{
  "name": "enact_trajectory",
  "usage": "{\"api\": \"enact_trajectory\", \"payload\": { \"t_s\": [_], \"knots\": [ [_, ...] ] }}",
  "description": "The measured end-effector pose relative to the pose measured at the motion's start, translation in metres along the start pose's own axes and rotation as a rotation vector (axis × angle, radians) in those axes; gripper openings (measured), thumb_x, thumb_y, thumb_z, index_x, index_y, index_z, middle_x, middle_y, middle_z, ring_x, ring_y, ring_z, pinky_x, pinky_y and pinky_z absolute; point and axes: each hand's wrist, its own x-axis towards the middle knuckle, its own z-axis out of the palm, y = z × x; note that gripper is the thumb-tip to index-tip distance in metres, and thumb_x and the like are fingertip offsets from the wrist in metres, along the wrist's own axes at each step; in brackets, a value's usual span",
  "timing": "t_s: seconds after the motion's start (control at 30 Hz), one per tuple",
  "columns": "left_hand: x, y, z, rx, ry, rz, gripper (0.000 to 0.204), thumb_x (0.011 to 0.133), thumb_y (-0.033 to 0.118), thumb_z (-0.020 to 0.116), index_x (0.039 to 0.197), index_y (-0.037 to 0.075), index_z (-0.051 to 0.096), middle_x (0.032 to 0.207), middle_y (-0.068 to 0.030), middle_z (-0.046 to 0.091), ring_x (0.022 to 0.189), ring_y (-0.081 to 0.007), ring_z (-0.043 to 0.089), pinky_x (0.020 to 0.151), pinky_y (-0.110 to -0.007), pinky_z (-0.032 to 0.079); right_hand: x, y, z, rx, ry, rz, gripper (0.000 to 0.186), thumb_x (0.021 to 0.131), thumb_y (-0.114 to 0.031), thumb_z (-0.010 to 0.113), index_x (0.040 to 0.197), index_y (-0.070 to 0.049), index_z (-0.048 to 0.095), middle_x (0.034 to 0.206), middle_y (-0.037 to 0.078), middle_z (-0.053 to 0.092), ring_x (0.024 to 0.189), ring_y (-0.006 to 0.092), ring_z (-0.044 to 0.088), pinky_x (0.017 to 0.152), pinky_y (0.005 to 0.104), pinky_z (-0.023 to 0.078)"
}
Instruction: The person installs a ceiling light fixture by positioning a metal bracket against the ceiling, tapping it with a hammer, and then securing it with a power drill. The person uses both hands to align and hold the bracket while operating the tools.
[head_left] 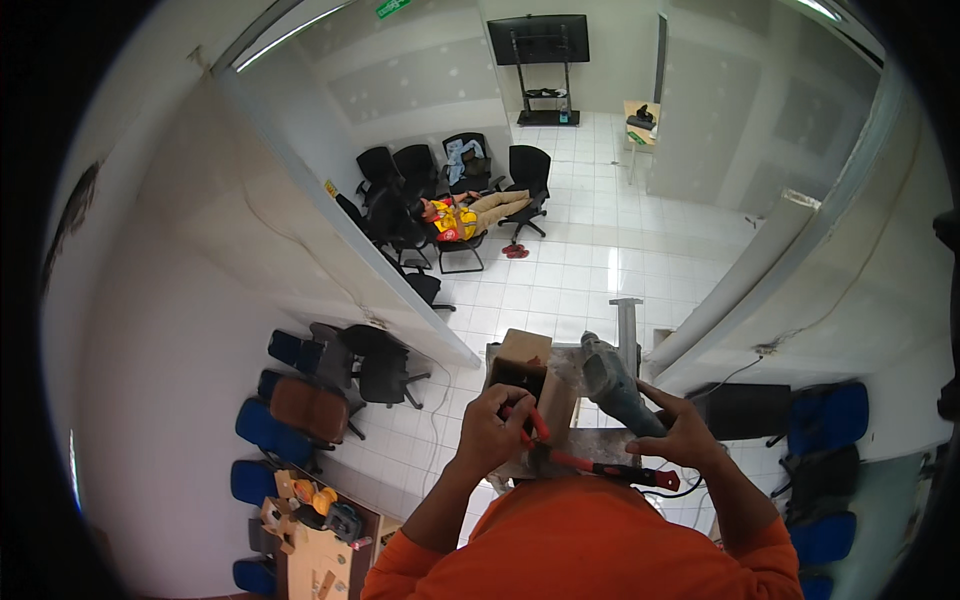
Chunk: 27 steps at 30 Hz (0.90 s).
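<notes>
My right hand [682, 434] is wrapped around the rear of a grey-green power drill [612, 382], whose nose points away from me. Over the near side of an open cardboard box [526, 346], my left hand [490, 428] has its thumb and fingers pressed together. What they pinch is hidden. Red tool handles [541, 424] show right beside those fingertips. Closer to my body, a hammer-like tool with a red and black handle [610, 468] lies across the dusty platform [602, 442]. The box stands on that platform, and its inside is dark.
Beyond the platform, a person [462, 220] in a yellow and red vest reclines across black chairs. Wall edges flank the opening, with a pale column [745, 265] on the right. Chairs [385, 365] and a cluttered table [310, 550] stand lower left. A cable [437, 420] crosses the tiled floor.
</notes>
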Motion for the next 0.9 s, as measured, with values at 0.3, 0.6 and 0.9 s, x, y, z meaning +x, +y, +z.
{"api": "enact_trajectory", "payload": {
  "t_s": [0.3,0.6,0.9],
  "knots": [
    [0.069,0.050,0.042,-0.240,-0.162,-0.062,0.033,0.101,0.015,0.055,0.127,-0.004,0.063,0.090,-0.0097,0.070,0.079,-0.0110,0.065,0.075,-0.026,0.054,-0.015,0.010,-0.043,0.543,0.057,-0.276,0.096,0.059,-0.019,0.096,0.140,0.006,0.050,0.091,0.006,0.069,0.073,0.0114,0.063,0.065,0.0258,0.051],
    [0.138,0.023,0.139,0.484,-0.259,-0.128,0.070,0.089,0.062,0.061,0.090,-0.006,0.072,0.084,-0.0225,0.072,0.080,-0.0389,0.070,0.080,-0.043,0.054,-0.036,0.051,-0.078,0.383,0.406,-0.428,0.063,0.062,-0.022,0.089,0.116,0.002,0.065,0.086,0.004,0.066,0.074,0.0125,0.061,0.064,0.0287,0.048],
    [0.137,0.026,0.152,0.490,-0.324,-0.158,0.048,0.075,0.046,0.072,0.090,0.001,0.077,0.076,-0.0205,0.072,0.076,-0.0328,0.072,0.077,-0.039,0.057,-0.073,0.086,-0.085,0.089,0.607,-0.245,0.056,0.066,-0.011,0.091,0.115,-0.001,0.066,0.085,-0.002,0.063,0.076,0.0075,0.057,0.069,0.0256,0.047]
  ]
}}
